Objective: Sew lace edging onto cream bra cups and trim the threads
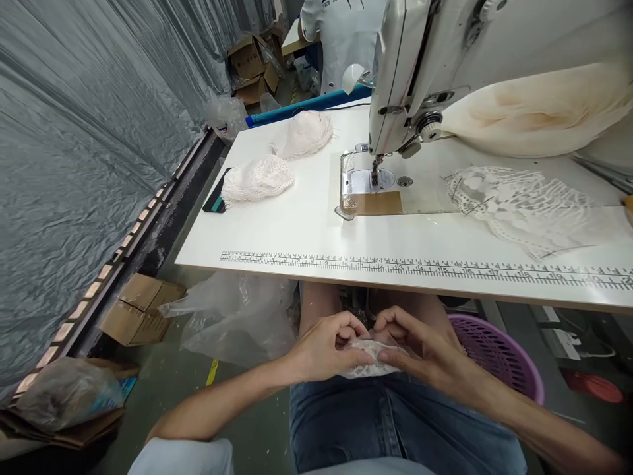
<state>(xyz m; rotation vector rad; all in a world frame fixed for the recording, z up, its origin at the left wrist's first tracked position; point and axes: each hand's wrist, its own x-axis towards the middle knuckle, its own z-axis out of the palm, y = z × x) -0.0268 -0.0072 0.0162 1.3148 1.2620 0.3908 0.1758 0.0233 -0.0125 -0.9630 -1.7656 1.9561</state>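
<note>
Over my lap, in front of the table's edge, a small piece of white lace fabric (370, 368) is held between both hands. My left hand (341, 343) pinches its left side, thumb on top and fingers curled. My right hand (410, 343) grips the right side in the same way, with its thumb near the left one. The fingers hide part of the lace. Beyond the hands is the white sewing table (297, 231) with a printed ruler along its front. The sewing machine (395, 86) stands there, its presser foot (376, 173) down near the needle plate.
Pale lace pieces (257, 179) lie at the table's left, and more white lace (524, 204) lies right of the machine. Cream fabric (534, 115) is piled behind. A purple basket (531, 369) stands by my right leg, a cardboard box (141, 310) on the left floor. A person (346, 39) sits ahead.
</note>
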